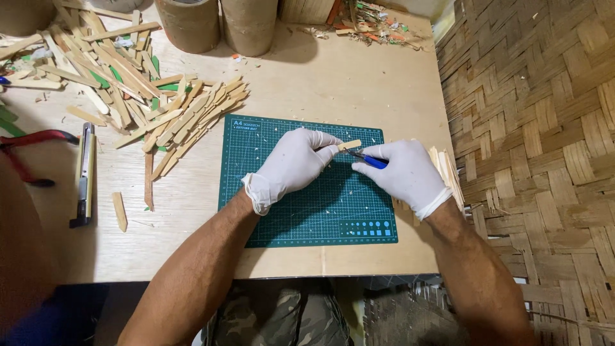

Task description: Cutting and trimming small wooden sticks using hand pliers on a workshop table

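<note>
Left hand (291, 165) is pinching a short wooden stick (350, 145) above the green cutting mat (256, 192), long axis running left-right, free end pointing right. Right hand (405, 172) is gripping a blue-handled craft knife (370, 159), blade tip meeting the stick.

I see open room on the near half of the cutting mat (307, 218) and the bare surface (186, 243) beside it; the stick pile (147, 96), utility knife (84, 173) and cardboard tubes (218, 25) block the far left
</note>
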